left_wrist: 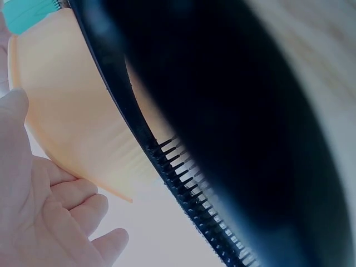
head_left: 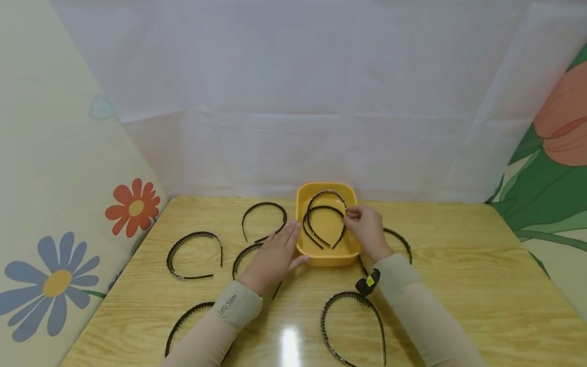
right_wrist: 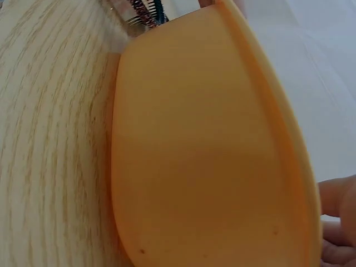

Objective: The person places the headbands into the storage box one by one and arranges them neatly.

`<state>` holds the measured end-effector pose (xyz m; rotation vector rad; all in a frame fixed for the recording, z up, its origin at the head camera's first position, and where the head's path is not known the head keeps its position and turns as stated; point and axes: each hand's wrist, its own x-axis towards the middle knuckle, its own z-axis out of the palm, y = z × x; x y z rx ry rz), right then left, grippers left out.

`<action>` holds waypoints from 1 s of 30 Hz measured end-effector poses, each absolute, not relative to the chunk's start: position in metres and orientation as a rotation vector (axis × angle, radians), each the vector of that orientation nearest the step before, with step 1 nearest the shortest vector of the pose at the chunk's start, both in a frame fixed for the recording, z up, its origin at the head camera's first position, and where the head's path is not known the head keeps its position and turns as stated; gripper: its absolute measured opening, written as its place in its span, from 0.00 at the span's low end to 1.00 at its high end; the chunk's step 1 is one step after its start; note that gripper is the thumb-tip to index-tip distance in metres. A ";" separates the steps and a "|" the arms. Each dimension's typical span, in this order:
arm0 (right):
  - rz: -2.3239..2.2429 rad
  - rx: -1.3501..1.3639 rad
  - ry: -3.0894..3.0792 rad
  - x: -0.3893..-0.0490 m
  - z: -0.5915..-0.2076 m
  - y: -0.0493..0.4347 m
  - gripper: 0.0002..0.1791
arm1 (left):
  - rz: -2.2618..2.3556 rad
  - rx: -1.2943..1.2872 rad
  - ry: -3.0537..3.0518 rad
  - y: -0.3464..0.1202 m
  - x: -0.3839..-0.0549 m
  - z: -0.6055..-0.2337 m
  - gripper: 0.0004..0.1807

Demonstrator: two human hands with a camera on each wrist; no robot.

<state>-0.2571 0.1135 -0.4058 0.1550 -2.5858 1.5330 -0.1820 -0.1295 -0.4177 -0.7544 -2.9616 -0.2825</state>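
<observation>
A yellow plastic tub stands near the table's back edge. My left hand lies against its left side with fingers extended; the left wrist view shows that hand beside the tub wall. Over the tub's right rim, my right hand pinches a toothed, patterned headband that is inside the tub. Another black headband overlaps it there. In the right wrist view the tub's outer wall covers most of the right hand.
More toothed headbands lie on the wooden table: one behind my left hand, one at far left, one under that hand, one at front left, one at front right and one beside my right wrist.
</observation>
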 end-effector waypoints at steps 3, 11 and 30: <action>1.437 0.193 -2.605 -0.257 -0.406 0.113 0.15 | -0.285 -0.757 -2.957 -0.130 -0.183 -0.419 0.46; 1.336 0.249 -2.629 -0.255 -0.406 0.112 0.16 | -0.293 -0.764 -2.950 -0.129 -0.184 -0.419 0.46; 1.396 0.275 -2.723 -0.250 -0.405 0.107 0.30 | -0.305 -0.758 -2.956 -0.129 -0.182 -0.417 0.46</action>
